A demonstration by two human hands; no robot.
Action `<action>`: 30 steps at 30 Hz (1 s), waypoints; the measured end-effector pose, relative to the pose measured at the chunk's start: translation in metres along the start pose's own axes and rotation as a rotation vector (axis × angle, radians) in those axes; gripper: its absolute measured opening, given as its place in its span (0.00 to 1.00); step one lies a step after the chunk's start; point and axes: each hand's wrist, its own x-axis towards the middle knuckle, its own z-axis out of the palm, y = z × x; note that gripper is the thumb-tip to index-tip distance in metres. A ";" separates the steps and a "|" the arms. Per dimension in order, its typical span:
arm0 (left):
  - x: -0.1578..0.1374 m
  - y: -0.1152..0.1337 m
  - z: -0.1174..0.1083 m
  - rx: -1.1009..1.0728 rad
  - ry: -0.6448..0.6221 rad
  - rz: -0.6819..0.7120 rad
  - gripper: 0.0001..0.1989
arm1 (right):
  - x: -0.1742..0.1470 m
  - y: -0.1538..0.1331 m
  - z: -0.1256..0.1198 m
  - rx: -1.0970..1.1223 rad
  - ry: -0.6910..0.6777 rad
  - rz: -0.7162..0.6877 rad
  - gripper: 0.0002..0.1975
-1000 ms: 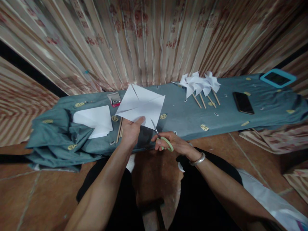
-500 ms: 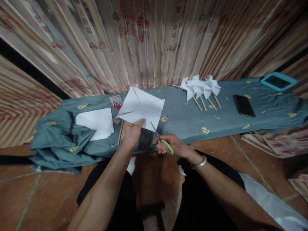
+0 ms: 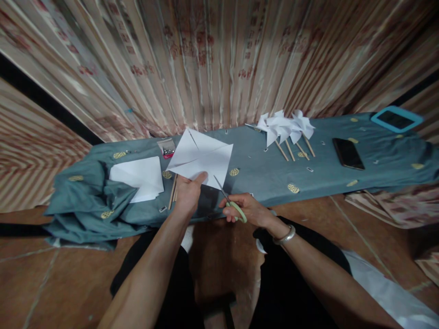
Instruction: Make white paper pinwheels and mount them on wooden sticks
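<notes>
My left hand (image 3: 189, 192) pinches the near edge of a white square sheet of paper (image 3: 209, 157), thumb on top. Slits run inward from several of its corners. In my right hand (image 3: 247, 209) is a pair of scissors with light green handles (image 3: 240, 214). Their blades lie at the sheet's near right corner; whether they are fully closed I cannot tell. Left of the sheet rests a stack of white paper (image 3: 142, 176), partly under a fold of cloth. Wooden sticks (image 3: 172, 194) lie beside my left hand, partly hidden by it.
Several white paper pinwheels on sticks (image 3: 284, 125) lie at the back of the cloth-covered surface (image 3: 267, 178). A small packet of metal pieces (image 3: 167, 149) sits behind the paper stack. To the right are a black phone (image 3: 348, 153) and a blue-framed device (image 3: 397, 119). A curtain (image 3: 212, 59) hangs behind.
The view has shifted slightly, so everything sits a little lower. Both hands keep their holds, and the scissors stay at the same corner of the sheet.
</notes>
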 end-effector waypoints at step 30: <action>-0.005 -0.002 0.000 0.037 -0.021 -0.066 0.24 | 0.006 0.006 -0.001 -0.042 0.036 -0.065 0.25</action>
